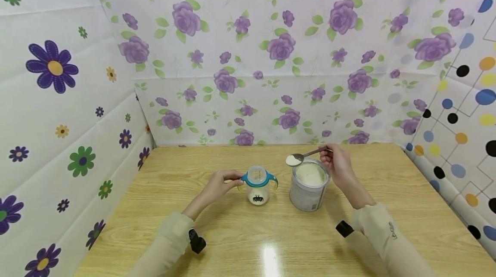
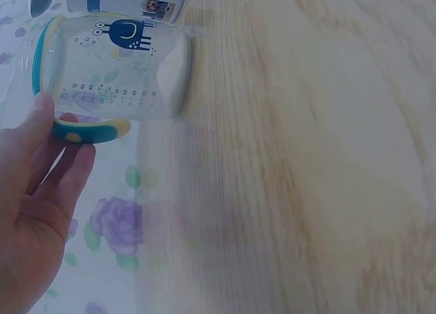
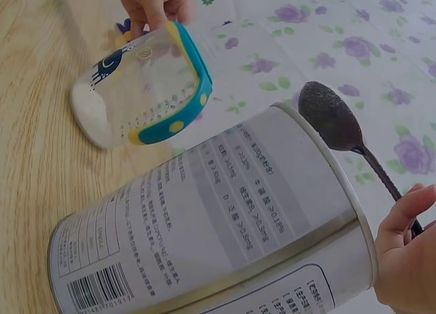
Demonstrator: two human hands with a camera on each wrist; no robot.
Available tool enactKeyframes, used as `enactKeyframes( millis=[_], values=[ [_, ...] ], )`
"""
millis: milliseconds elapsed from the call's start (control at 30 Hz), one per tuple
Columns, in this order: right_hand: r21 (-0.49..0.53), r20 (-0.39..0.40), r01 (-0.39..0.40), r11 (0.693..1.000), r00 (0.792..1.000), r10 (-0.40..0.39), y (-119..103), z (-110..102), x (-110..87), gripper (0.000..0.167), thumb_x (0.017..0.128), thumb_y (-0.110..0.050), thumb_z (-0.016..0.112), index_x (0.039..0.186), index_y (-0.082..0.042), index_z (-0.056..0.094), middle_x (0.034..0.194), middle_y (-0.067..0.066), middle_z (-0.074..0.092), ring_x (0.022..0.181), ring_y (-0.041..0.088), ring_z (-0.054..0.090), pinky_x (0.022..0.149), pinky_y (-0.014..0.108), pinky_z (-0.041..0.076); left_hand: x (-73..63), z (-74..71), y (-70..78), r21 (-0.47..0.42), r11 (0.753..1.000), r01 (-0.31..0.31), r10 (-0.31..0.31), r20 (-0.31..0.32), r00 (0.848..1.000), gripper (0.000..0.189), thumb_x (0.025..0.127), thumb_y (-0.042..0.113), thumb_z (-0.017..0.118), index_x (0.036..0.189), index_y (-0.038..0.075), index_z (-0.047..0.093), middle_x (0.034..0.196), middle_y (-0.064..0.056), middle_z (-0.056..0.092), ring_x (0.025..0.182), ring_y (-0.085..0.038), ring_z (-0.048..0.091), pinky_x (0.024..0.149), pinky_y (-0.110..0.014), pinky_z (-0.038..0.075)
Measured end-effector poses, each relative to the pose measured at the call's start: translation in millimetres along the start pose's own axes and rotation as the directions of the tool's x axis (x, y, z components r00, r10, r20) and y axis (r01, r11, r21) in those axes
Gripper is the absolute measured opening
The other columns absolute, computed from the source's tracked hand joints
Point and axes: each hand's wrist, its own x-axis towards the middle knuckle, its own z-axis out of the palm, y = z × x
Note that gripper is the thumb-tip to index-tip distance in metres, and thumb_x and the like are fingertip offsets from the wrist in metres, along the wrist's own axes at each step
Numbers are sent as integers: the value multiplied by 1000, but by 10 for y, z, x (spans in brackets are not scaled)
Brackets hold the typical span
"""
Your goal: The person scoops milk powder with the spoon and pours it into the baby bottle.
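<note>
In the head view, a clear baby bottle [image 1: 258, 194] with a blue two-handled collar stands upright on the table. My left hand [image 1: 218, 186] pinches its left handle between thumb and fingers. White powder lies at the bottle's bottom, as the left wrist view shows through the clear wall [image 2: 112, 75]. To the right stands an open grey-silver can [image 1: 306, 199] filled with pale powder [image 1: 311, 174]. My right hand [image 1: 338, 166] grips the handle of a dark spoon [image 1: 313, 152]. The spoon's bowl, heaped with white powder [image 1: 292, 160], hangs over the can's left rim, pointing toward the bottle.
The wooden table [image 1: 248, 234] reaches back to a cloth backdrop [image 1: 252, 53] with purple roses. Patterned cloths also hang at the left and right sides. Small black devices [image 1: 196, 242] sit at both wrists.
</note>
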Motion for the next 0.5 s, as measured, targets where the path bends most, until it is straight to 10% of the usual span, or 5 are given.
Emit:
enactKeyframes(
  millis=[500],
  values=[
    [1, 34, -35, 999, 999, 35, 22, 130, 10, 38, 101, -8, 35, 79, -6, 66, 61, -1, 59, 48, 4, 52, 42, 12, 41, 1, 9, 6, 7, 1000, -13, 13, -9, 1000, 21, 91, 22, 67, 110, 17, 73, 106, -2, 73, 101, -19, 68, 87, -32, 57]
  ],
)
